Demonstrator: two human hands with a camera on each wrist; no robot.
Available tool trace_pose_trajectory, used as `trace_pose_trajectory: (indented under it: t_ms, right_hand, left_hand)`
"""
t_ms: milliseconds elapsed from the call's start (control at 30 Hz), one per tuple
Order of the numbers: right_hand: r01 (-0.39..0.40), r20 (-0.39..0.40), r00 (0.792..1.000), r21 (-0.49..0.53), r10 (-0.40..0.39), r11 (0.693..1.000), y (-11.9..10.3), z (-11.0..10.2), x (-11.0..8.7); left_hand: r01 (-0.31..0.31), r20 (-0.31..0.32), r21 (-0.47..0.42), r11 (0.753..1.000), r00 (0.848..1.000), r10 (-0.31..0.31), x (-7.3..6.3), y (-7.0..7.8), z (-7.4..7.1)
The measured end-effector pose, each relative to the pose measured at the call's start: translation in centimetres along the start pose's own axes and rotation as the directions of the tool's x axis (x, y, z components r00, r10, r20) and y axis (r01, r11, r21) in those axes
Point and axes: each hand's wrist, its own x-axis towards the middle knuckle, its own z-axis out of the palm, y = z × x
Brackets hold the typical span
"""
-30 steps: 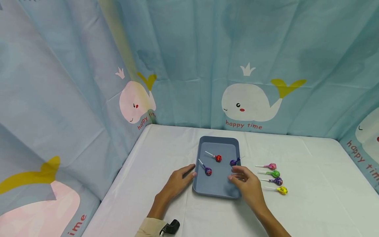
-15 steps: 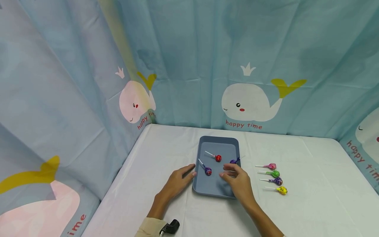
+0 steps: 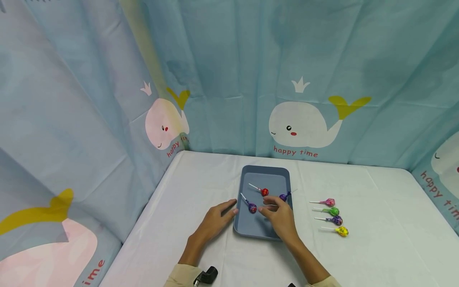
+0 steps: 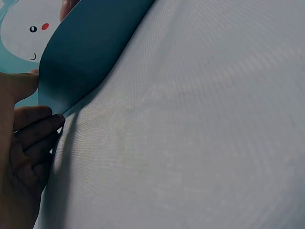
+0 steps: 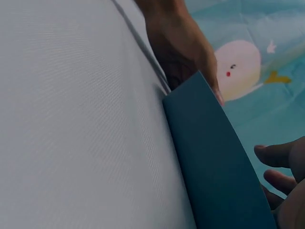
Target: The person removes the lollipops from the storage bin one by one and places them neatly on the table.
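Observation:
A blue-grey tray [image 3: 267, 170] lies on the white table. In it are a red lollipop [image 3: 264, 192], a dark blue lollipop [image 3: 252, 207] and a purple lollipop [image 3: 283, 197]. My left hand [image 3: 214, 223] rests flat on the table, its fingertips against the tray's left rim [image 4: 86, 52]. My right hand [image 3: 279, 217] hovers over the tray's middle with fingers curled, and a thin white lollipop stick [image 3: 271, 205] shows between its fingertips. The head of that lollipop is hidden. The right wrist view shows the tray's side [image 5: 214, 157] and my right fingers [image 5: 281, 160].
Right of the tray a column of lollipops lies on the table: pink [image 3: 329, 202], green [image 3: 333, 211], purple [image 3: 337, 220] and yellow [image 3: 342, 230]. Whale-print curtains [image 3: 301, 123] close off the table at the back and both sides.
My right hand has moved left from the tray's right rim to over its middle, the white stick moving with it. My left hand and the other lollipops have stayed put.

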Motion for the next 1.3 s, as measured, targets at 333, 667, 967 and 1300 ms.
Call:
trace_pose_trajectory:
  t_ms: [333, 667, 967, 1300]
  right_hand:
    - [0.003, 0.035, 0.999, 0.017, -0.004, 1.0, 0.0, 1.4, 0.9]
    - [0.033, 0.042, 0.999, -0.03, -0.031, 0.999, 0.3, 1.9, 1.4]
    - [0.054, 0.066, 0.997, -0.094, -0.048, 0.994, 0.4, 2.5, 1.9]
    - [0.109, 0.087, 0.992, -0.163, -0.096, 0.981, 0.3, 2.5, 2.0]
  left_hand:
    - [0.001, -0.003, -0.004, 1.0, 1.0, -0.001, 0.0, -0.2, 0.1]
    - [-0.007, -0.007, -0.002, 1.0, 1.0, 0.007, -0.2, -0.2, 0.1]
    - [-0.002, 0.003, -0.006, 1.0, 1.0, 0.002, -0.2, -0.2, 0.0]
    - [-0.014, -0.005, -0.011, 1.0, 1.0, 0.014, 0.0, -0.1, -0.1]
